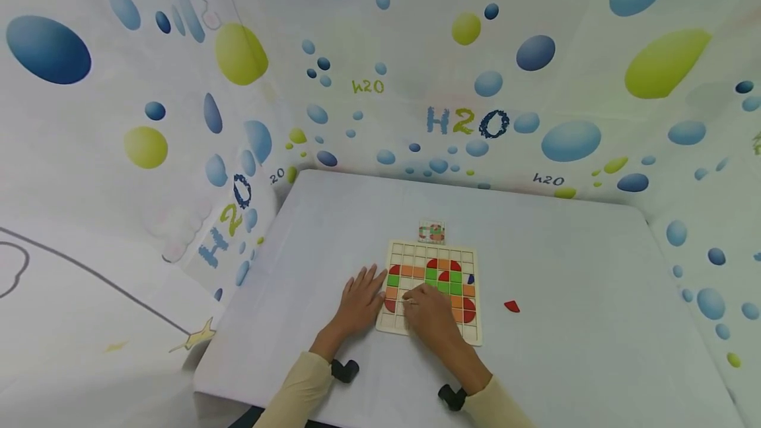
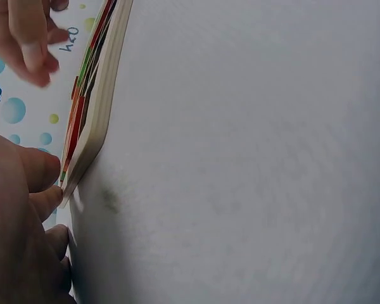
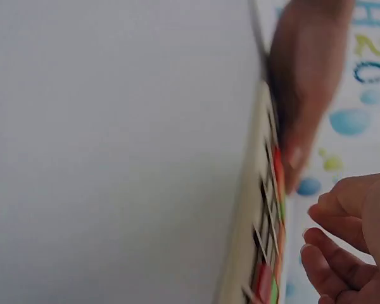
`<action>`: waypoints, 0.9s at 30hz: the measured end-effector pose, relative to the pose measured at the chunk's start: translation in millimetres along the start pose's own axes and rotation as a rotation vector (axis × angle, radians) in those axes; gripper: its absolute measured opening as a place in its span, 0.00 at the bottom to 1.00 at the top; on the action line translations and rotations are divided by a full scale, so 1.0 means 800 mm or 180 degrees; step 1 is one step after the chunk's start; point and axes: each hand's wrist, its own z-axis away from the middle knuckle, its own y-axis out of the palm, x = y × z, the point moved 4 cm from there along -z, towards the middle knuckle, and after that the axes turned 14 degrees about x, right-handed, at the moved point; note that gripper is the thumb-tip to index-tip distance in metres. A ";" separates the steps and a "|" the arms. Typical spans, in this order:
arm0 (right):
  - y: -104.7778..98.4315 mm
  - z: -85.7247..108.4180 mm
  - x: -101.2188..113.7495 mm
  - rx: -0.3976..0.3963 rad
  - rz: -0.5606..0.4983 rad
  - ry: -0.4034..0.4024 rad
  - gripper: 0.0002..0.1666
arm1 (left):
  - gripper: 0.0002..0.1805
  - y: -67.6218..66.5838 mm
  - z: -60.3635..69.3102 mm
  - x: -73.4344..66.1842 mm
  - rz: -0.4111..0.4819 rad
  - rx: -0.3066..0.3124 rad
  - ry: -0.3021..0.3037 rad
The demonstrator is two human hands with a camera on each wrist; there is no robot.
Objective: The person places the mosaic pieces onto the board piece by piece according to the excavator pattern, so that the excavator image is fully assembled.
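A cream wooden grid board lies on the table with red, green and orange pieces and one blue piece in its cells. My left hand rests at the board's left edge, fingers extended and fingertips touching the rim. Over the lower left part of the board is my right hand, fingers bent and pointing down. In the right wrist view the thumb and index fingertip of the right hand come close together above the board. No piece shows between them; their inner side is hidden. The right hand covers some cells.
A small pattern card lies just beyond the board's far edge. One loose red piece sits on the white table to the right of the board. Walls with printed dots stand behind and beside the table.
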 end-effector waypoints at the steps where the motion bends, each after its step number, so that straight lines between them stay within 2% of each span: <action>1: -0.008 0.004 -0.008 -0.0026 -0.0118 0.0108 0.10 | 0.30 -0.001 0.001 -0.002 0.0016 0.0007 -0.0002; 4: -0.040 0.019 -0.038 -0.0121 -0.0518 0.0422 0.14 | 0.30 -0.002 0.003 -0.006 0.0048 0.0038 -0.0028; 7: -0.075 0.035 -0.079 -0.0155 -0.0658 0.0750 0.20 | 0.30 0.000 0.001 -0.005 0.0040 0.0052 -0.0064; 11: -0.106 0.060 -0.142 -0.0135 -0.0573 0.1227 0.24 | 0.31 0.004 -0.003 -0.005 0.0031 0.0053 -0.0119; 14: -0.112 0.075 -0.177 -0.0051 -0.0453 0.1503 0.25 | 0.31 0.003 -0.003 -0.006 0.0047 0.0056 -0.0140; 16: -0.112 0.082 -0.190 0.0016 -0.0416 0.1537 0.23 | 0.31 0.003 -0.002 -0.005 0.0050 0.0041 -0.0139; 19: -0.110 0.086 -0.200 0.0076 -0.0394 0.1430 0.18 | 0.31 0.002 -0.002 -0.005 0.0049 0.0029 -0.0138; 23: -0.110 0.087 -0.202 0.0039 -0.0435 0.1268 0.16 | 0.31 0.000 -0.002 -0.005 0.0043 0.0020 -0.0120; 27: -0.113 0.091 -0.200 -0.0017 -0.0533 0.1302 0.16 | 0.31 -0.001 -0.001 -0.007 0.0055 0.0030 -0.0107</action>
